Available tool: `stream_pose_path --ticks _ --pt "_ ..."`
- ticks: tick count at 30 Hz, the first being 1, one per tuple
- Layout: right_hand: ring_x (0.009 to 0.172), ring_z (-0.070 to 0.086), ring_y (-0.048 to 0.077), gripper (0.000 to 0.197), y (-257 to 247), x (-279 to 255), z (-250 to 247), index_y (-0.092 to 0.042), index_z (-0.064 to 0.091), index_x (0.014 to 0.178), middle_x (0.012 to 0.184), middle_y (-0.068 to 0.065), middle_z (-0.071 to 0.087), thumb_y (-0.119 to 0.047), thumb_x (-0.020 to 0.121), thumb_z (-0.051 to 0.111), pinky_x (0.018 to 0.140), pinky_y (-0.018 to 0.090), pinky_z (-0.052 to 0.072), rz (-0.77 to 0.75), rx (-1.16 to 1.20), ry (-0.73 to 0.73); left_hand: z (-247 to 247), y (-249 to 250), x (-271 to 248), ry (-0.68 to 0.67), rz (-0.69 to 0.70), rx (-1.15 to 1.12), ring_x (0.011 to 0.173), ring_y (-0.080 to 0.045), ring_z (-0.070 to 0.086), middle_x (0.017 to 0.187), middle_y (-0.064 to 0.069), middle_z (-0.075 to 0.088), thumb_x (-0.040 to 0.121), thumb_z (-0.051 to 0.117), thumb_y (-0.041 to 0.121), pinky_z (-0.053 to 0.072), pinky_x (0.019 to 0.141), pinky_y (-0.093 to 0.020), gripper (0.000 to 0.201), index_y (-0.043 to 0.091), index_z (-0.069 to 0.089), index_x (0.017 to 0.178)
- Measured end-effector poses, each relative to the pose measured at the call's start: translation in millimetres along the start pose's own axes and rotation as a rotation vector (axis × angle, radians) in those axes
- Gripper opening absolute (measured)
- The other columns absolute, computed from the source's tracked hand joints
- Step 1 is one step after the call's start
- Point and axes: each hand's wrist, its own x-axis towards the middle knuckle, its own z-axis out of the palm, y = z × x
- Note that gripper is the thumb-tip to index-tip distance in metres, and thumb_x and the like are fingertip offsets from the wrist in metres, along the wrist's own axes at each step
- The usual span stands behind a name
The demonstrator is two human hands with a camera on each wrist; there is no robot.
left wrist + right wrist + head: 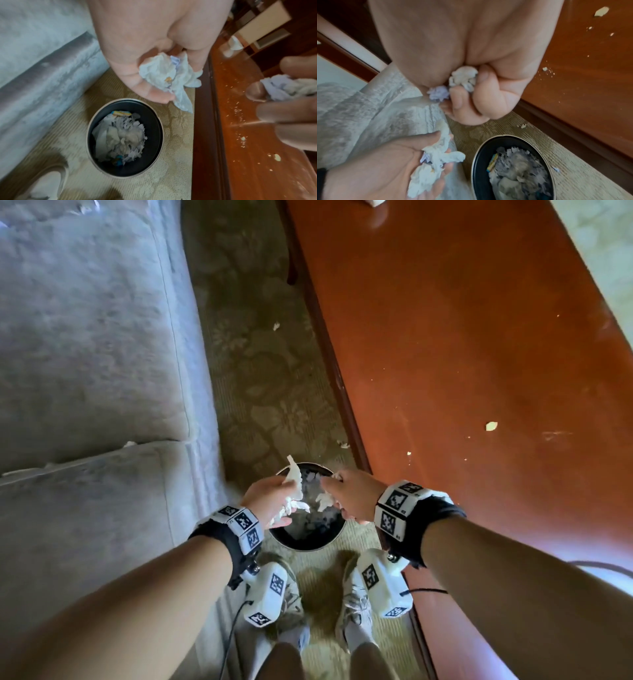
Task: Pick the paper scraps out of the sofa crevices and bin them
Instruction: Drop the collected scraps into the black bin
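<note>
A round black bin [301, 546] stands on the carpet at my feet, with white paper scraps [120, 136] inside it. Both hands hover over it. My left hand [270, 498] is cupped and grips a bunch of crumpled white paper scraps [294, 475], one piece sticking up past the fingers. In the left wrist view this bunch [168, 75] sits between thumb and fingers. My right hand [349, 494] is clenched round a smaller wad of white and pale-violet scraps [464, 79]. The bin's rim [475, 169] lies just below both hands.
The grey sofa [85, 354] runs along the left, with white scraps [128, 444] showing in the seam between its cushions. A red-brown wooden table [479, 354] with crumbs [491, 426] borders the right. Small scraps [276, 326] lie on the patterned carpet. My shoes [352, 597] stand behind the bin.
</note>
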Motion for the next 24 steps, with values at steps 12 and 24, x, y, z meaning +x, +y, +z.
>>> stream_pose_path --ticks 12,24 --pt "0.047 0.039 0.017 0.036 46 31 14 -0.01 0.04 0.074 0.067 0.007 0.042 -0.033 0.101 0.04 0.03 0.011 0.027 0.079 0.11 -0.04 12 -29 38 -0.031 -0.123 -0.101 0.097 -0.027 0.062 0.101 -0.006 0.062 0.088 0.06 0.03 0.056 0.081 -0.039 0.016 0.014 0.065 0.089" --pt "0.049 0.035 0.019 0.035 50 45 10 -0.011 0.04 0.074 0.062 0.006 0.037 -0.034 0.1 0.04 0.032 0.017 0.023 0.039 0.054 -0.07 29 -28 53 0.071 0.102 0.456 0.121 -0.034 0.051 0.128 -0.029 0.054 0.105 0.023 0.028 0.04 0.084 -0.027 0.05 -0.008 0.056 0.118"
